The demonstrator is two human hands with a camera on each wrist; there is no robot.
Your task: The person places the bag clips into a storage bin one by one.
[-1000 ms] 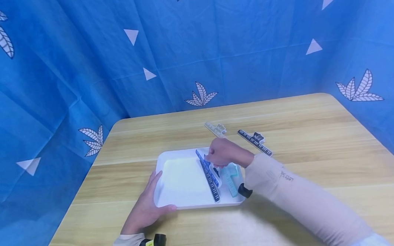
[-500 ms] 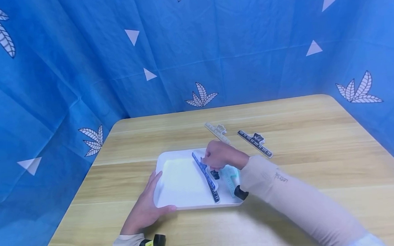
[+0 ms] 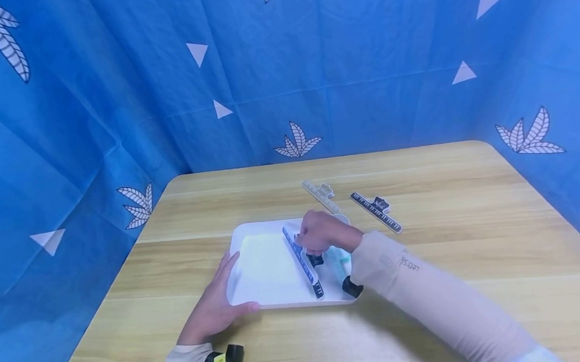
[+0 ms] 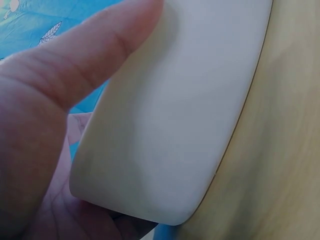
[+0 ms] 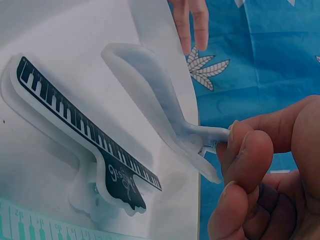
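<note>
My left hand (image 3: 216,302) rests against the left front corner of the white tray (image 3: 262,264). Its thumb lies straight along the front wall, also seen in the left wrist view. With bent fingers my right hand (image 3: 317,231) pinches the handle of a blue piano-print clip (image 3: 298,255) over the tray. That clip looks whitish and stands on edge in the right wrist view. Beside it a black piano-print clip (image 5: 90,120) lies in the tray, partly covered in the head view. A mint-green clip (image 3: 339,263) lies further right, partly hidden by the right wrist.
Behind the tray, a grey piano-print clip (image 3: 320,196) lies on the wooden table (image 3: 470,248). Another black clip (image 3: 376,212) lies to its right. A blue curtain (image 3: 378,78) hangs along the back and sides of the table.
My right hand has shifted slightly left and down with the blue clip, which now covers more of the black clip in the tray. The left hand stays in place.
</note>
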